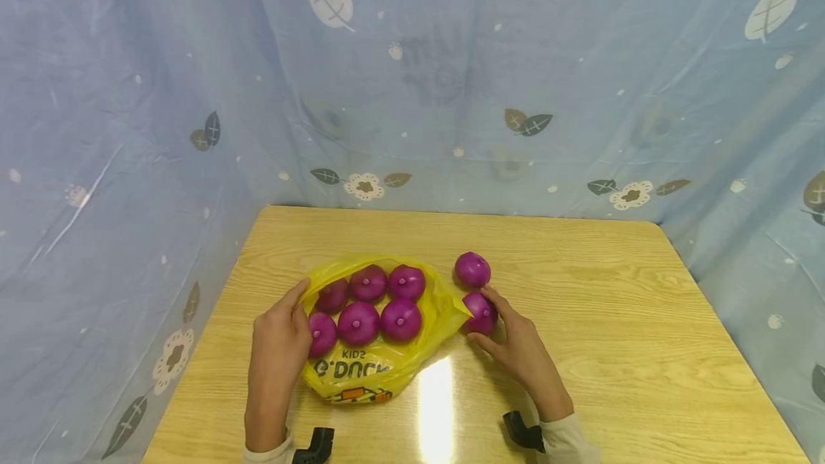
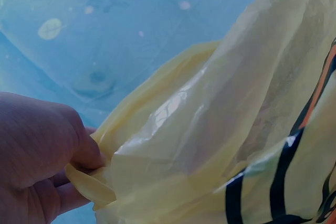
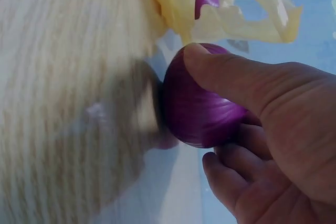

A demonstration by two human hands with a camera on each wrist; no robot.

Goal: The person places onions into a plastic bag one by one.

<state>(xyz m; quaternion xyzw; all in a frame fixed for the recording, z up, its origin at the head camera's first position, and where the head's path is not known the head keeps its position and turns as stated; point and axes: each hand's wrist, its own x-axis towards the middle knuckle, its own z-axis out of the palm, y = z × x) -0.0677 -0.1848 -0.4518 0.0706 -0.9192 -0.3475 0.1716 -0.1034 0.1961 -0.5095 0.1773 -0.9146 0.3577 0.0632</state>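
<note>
A yellow plastic bag (image 1: 387, 378) lies on its side with its mouth spread wide, several purple onions (image 1: 359, 324) showing inside it. My left hand (image 1: 278, 349) pinches the bag's left rim; in the left wrist view a fold of the yellow plastic (image 2: 157, 145) passes between thumb and fingers. To the right of the bag, my right hand (image 1: 518, 346) grips a purple onion (image 3: 202, 103), thumb on one side and fingers round the other. The bag's pointed right edge overlaps this onion in the head view. Just beyond it sits another onion (image 1: 473, 270) on the table.
The light wooden table (image 1: 612, 349) meets a blue curtain (image 1: 438, 92) with leaf and flower prints at the back and sides. A bright reflection lies on the tabletop in front of the bag. Black wrist mounts (image 1: 523, 433) sit by both sleeves.
</note>
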